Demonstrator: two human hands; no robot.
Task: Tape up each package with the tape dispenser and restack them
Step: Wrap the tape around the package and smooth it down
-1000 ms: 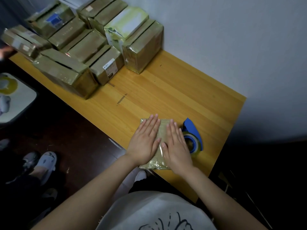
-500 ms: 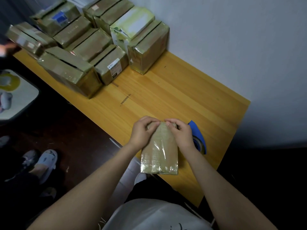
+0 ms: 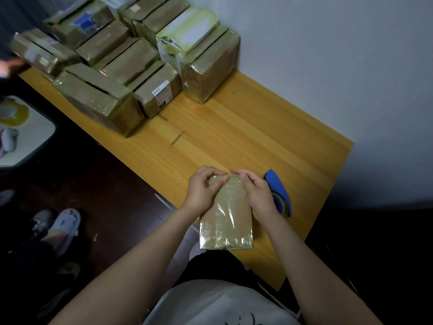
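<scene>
back stack: roughly ten taped packages (image 3: 131, 59) jammed together at the far left of the table (image 3: 234, 127), can't get an exact count
left hand (image 3: 202, 192): fingers curled over the package's far left corner, thumb on top
package (image 3: 226, 221): just one, gripped by both hands, near end poking past the table's front edge
right hand (image 3: 257, 194): same curled grip, far right corner
tape dispenser (image 3: 278, 195): one, blue, just right of the right hand, partly hidden behind it
</scene>
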